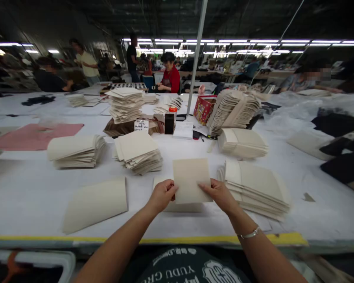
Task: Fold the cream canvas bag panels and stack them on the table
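Head view. Cream panel, one, raised above the white table. Left hand and right hand: each pinched closed on a side edge, thumbs on the face. Handling, as judged: even, light pressure limits creasing.

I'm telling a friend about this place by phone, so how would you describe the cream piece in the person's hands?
Find the big white table and follow the two bare arms reaching over its near edge. Between the left hand and right hand is a flat, four-sided cream piece. Unlike the cream pile beyond it, it is gripped at both sides.
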`<state>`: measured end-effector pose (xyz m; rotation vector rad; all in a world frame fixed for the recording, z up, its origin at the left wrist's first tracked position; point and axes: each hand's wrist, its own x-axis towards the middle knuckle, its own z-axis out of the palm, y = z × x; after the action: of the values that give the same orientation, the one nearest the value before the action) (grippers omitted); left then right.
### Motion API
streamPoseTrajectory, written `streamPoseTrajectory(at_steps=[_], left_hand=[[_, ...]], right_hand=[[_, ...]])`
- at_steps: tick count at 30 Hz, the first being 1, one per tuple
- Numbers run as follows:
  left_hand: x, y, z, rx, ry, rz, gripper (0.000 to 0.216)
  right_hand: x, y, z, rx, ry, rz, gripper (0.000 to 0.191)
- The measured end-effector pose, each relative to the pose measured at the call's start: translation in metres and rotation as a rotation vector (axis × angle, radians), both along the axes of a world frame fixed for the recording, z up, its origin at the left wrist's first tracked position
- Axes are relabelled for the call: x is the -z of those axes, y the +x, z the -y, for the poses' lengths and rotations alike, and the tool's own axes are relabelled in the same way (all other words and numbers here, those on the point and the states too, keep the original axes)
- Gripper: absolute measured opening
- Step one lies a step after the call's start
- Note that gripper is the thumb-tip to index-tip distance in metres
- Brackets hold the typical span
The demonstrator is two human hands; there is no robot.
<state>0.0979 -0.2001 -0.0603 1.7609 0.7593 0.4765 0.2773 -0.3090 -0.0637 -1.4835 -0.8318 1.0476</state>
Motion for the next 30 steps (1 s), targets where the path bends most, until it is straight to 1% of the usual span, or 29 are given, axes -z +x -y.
streamPoseTrajectory(at_steps=[1,2,4,6,7,9,10,12,15,18,21,25,30], left_hand=[[0.012,-0.004,0.005,-0.031,0.073,-0.024,0.020],[0.023,-0.010,0.009,-0.066,0.182,-0.046,0.021],[0.045,-0.026,0.013,-0.106,0.475,-0.098,0.025],[0.065,-0.043,0.015,-0.042,0.742,-0.174,0.028],[0.073,-0.050,0.016,0.010,0.841,-0.213,0.028],[0.086,-0.059,0.017,0.093,0.973,-0.280,0.028],[0.089,-0.062,0.018,0.111,1.016,-0.298,0.027],[0.090,-0.065,0.019,0.110,1.074,-0.301,0.027],[0.082,-0.069,0.022,0.066,1.135,-0.249,0.026],[0.079,-0.078,0.026,0.070,1.149,-0.217,0.026],[0.084,-0.086,0.029,0.118,1.124,-0.231,0.027],[0.090,-0.089,0.029,0.133,1.104,-0.254,0.028],[0.089,-0.088,0.028,0.135,1.092,-0.231,0.029]], right_hand=[[0.007,0.005,0.005,0.026,-0.022,0.112,0.038],[0.012,0.010,0.010,0.059,-0.039,0.209,0.036],[0.021,0.019,0.019,0.137,-0.050,0.303,0.035],[0.028,0.025,0.026,0.174,-0.044,0.236,0.036],[0.032,0.026,0.028,0.177,-0.043,0.166,0.037],[0.038,0.024,0.030,0.167,-0.045,0.016,0.038],[0.041,0.021,0.029,0.157,-0.045,-0.054,0.038],[0.044,0.011,0.025,0.114,-0.038,-0.178,0.037],[0.047,-0.007,0.013,0.037,-0.022,-0.278,0.035],[0.053,-0.020,0.002,-0.009,-0.035,-0.280,0.035],[0.064,-0.027,-0.006,-0.028,-0.085,-0.268,0.038],[0.078,-0.028,-0.008,-0.001,-0.127,-0.262,0.040],[0.082,-0.029,-0.007,0.018,-0.154,-0.236,0.039]])
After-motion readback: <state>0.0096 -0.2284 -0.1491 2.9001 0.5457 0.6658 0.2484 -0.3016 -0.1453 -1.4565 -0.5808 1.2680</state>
